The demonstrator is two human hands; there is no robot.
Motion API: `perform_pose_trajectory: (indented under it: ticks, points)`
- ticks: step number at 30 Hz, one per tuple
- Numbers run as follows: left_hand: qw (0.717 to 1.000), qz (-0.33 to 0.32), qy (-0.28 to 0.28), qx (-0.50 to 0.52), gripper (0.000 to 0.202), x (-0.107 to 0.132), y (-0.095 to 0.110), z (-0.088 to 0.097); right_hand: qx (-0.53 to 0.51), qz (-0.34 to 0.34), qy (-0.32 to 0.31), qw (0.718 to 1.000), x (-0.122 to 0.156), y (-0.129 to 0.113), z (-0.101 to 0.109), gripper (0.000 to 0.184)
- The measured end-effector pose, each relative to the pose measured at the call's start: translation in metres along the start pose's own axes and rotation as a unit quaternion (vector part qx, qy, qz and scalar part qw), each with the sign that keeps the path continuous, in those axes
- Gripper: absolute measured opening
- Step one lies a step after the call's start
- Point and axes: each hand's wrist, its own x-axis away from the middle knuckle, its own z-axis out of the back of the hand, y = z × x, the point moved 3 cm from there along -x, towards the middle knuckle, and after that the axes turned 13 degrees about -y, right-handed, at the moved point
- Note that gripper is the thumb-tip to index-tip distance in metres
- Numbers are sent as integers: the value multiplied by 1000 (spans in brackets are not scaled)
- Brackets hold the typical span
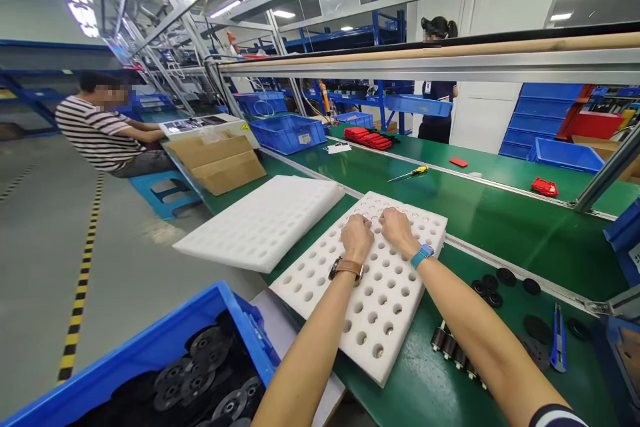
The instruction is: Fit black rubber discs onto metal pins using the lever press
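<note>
A white foam tray (pixel 380 307) with rows of round holes lies on the green bench in front of me. My left hand (pixel 357 235) and my right hand (pixel 397 229) rest side by side on its far part, both with fingers curled under, knuckles up. What the fingers press or pinch is hidden. A second white foam tray (pixel 265 220) lies to the left, touching the first. Some holes near the tray's front hold dark parts.
A blue bin (pixel 150 353) of black discs sits at lower left. Black discs (pixel 493 280) and small rollers (pixel 450 345) lie right of the tray, with a blue cutter (pixel 559 340). A seated person (pixel 100 130) works at far left; another stands beyond the bench. Cardboard boxes (pixel 217 160) stand further along.
</note>
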Motion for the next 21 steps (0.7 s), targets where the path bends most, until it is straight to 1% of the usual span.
perform_pose_trajectory:
  ticks: [3,9,17,21]
  points:
    - [1000,-8,20,22,15,2,0,0,-7,8,23,1000,2,3,-1,33]
    - [995,-32,75,63,16,9,4,7,-30,6,84,996,9,4,4,34]
    - [982,-81,112,126,12,10,1,7,-50,16,105,993,7,4,-8,32]
    - [977,-83,114,157,11,6,-4,1,-89,43,120,988,4,7,-7,31]
